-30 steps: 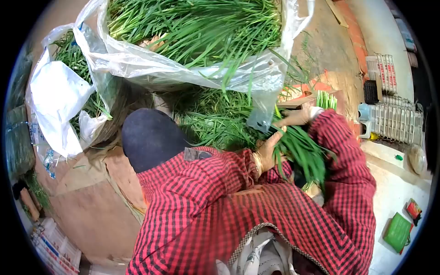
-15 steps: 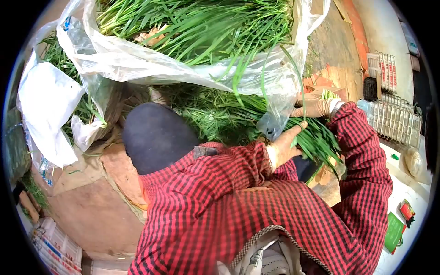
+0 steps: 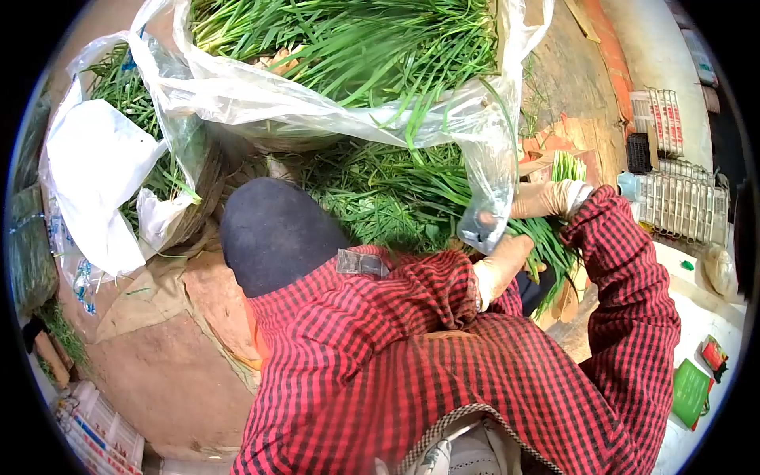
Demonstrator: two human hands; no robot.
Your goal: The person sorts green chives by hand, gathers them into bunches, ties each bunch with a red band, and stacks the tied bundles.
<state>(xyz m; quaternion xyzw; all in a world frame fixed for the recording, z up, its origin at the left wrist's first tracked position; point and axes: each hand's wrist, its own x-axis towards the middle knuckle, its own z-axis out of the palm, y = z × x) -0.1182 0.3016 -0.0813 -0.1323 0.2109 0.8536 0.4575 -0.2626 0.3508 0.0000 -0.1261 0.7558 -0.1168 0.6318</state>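
Observation:
A bunch of garlic chives (image 3: 552,252) lies across my lap, pale cut ends (image 3: 568,166) at the top and green leaves hanging down. My right hand (image 3: 540,199) is closed over the bunch just below the cut ends, its fingertips partly behind clear plastic. Lower down, my left hand (image 3: 508,263) curls against the leaves, with most of its fingers hidden. Between the hands hangs a corner of a clear plastic bag (image 3: 484,178). More loose greens (image 3: 396,198) lie left of my hands, under the bag's edge.
Ahead, long green chives (image 3: 380,55) fill the open plastic bag. A second bag with a white sheet (image 3: 99,170) stands at the left. My dark-covered knee (image 3: 277,233) is beside it. Wire racks (image 3: 681,206) and a green packet (image 3: 691,392) are at the right.
My left hand's fingers have curled in, and its thumb no longer sticks up. My right hand has shifted slightly downward. The view has moved a little.

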